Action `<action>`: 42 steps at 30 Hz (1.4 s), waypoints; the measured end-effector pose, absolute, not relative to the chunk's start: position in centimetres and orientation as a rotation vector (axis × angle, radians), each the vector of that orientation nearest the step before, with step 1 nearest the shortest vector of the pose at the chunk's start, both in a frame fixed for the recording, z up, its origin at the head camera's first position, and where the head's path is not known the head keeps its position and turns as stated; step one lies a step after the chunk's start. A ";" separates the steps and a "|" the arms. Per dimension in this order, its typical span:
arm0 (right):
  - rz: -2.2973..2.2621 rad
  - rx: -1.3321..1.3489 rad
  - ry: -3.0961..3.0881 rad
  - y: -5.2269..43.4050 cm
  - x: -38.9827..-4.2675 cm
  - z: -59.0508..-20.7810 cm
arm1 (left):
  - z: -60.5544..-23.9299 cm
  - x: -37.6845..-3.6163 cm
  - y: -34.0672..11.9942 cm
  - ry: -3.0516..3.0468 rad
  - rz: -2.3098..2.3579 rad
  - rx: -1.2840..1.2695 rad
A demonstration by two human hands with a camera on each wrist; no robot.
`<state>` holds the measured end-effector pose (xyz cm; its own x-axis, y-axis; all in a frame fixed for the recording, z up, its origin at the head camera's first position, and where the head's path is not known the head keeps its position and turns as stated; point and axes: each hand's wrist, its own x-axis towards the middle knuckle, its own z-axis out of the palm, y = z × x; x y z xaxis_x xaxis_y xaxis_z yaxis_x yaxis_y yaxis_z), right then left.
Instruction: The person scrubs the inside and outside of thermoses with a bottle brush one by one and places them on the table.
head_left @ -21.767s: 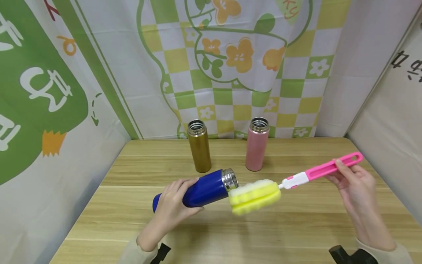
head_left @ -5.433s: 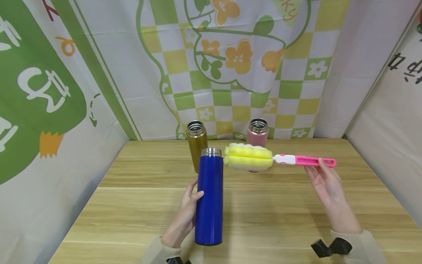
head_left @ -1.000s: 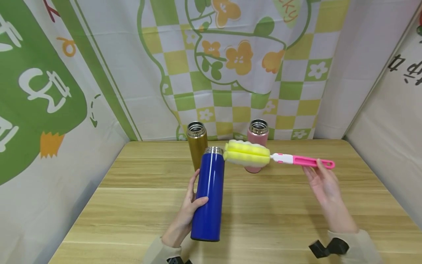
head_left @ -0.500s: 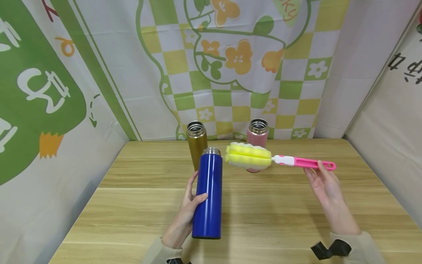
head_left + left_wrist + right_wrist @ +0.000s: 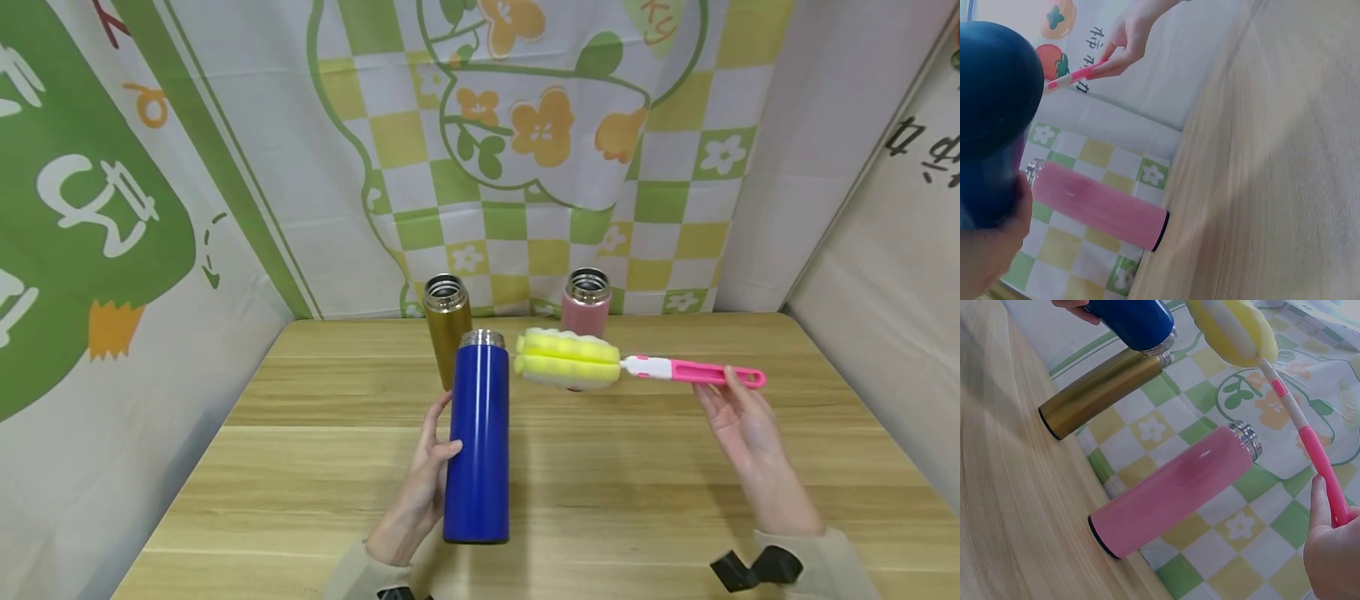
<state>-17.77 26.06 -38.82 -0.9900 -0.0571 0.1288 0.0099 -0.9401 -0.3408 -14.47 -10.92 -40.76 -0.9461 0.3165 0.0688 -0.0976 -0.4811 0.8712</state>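
Observation:
My left hand grips a blue thermos flask round its side and holds it nearly upright above the table. Its steel neck points up and no lid is on it. In the left wrist view the dark base of the flask fills the upper left. My right hand pinches the pink handle of a sponge bottle brush, held level in the air. The brush's yellow and white sponge head lies just right of the flask's neck, outside it. In the right wrist view the sponge stands apart from the flask.
Behind the blue flask stands a gold thermos flask, lidless and partly hidden. A pink thermos flask, also lidless, stands behind the sponge. The wooden table ends at a patterned cloth backdrop, with printed cloth walls on both sides.
Longer ago, the blue flask lay tilted with its mouth toward the sponge; it is now upright. The brush has moved up and left. Over the last second both shifted only slightly.

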 end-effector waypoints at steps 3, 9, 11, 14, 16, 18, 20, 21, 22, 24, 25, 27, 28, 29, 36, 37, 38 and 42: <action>-3.045 -0.223 0.528 26.1 -17.7 -38.9 | -40.7 -14.4 -10.9 1.449 2.465 0.344; -3.037 -0.222 0.523 26.1 -17.7 -38.9 | -40.8 -14.4 -10.6 1.505 2.478 0.239; -3.037 -0.217 0.530 26.2 -17.7 -39.0 | -40.8 -14.4 -10.5 1.533 2.479 0.190; -3.034 -0.214 0.529 26.2 -17.7 -39.0 | -40.8 -14.3 -10.6 1.563 2.473 0.168; -3.034 -0.220 0.525 26.2 -17.7 -39.0 | -40.8 -14.3 -10.7 1.577 2.465 0.173; -3.030 -0.232 0.515 26.1 -17.8 -38.9 | -40.9 -14.3 -10.7 1.588 2.458 0.193; -3.028 -0.242 0.507 26.0 -17.9 -38.9 | -40.9 -14.3 -10.8 1.593 2.450 0.210; -3.026 -0.248 0.498 25.9 -17.9 -38.8 | -40.9 -14.3 -10.8 1.593 2.445 0.216; -3.025 -0.251 0.494 25.8 -18.0 -38.8 | -40.9 -14.3 -10.8 1.584 2.442 0.226; -3.028 -0.244 0.496 25.6 -18.2 -38.6 | -40.9 -14.2 -10.9 1.550 2.439 0.248; -3.031 -0.237 0.498 25.6 -18.2 -38.5 | -41.0 -14.2 -10.9 1.527 2.438 0.267; -3.036 -0.228 0.495 25.4 -18.4 -38.4 | -41.0 -14.2 -11.1 1.473 2.440 0.308; -3.038 -0.225 0.491 25.3 -18.5 -38.3 | -41.0 -14.2 -11.1 1.440 2.444 0.341; -3.040 -0.218 0.486 25.2 -18.6 -38.2 | -41.0 -14.2 -11.2 1.412 2.446 0.378; -3.026 -0.211 0.533 24.4 -19.2 -38.2 | -40.9 -14.3 -11.1 1.251 2.473 0.562; -3.020 -0.215 0.545 24.3 -19.2 -38.3 | -40.9 -14.3 -11.0 1.241 2.476 0.572; -3.016 -0.221 0.559 24.2 -19.2 -38.4 | -40.9 -14.4 -11.0 1.233 2.479 0.578; -2.987 -0.219 0.615 24.1 -19.1 -38.7 | -40.6 -14.5 -10.9 1.211 2.494 0.564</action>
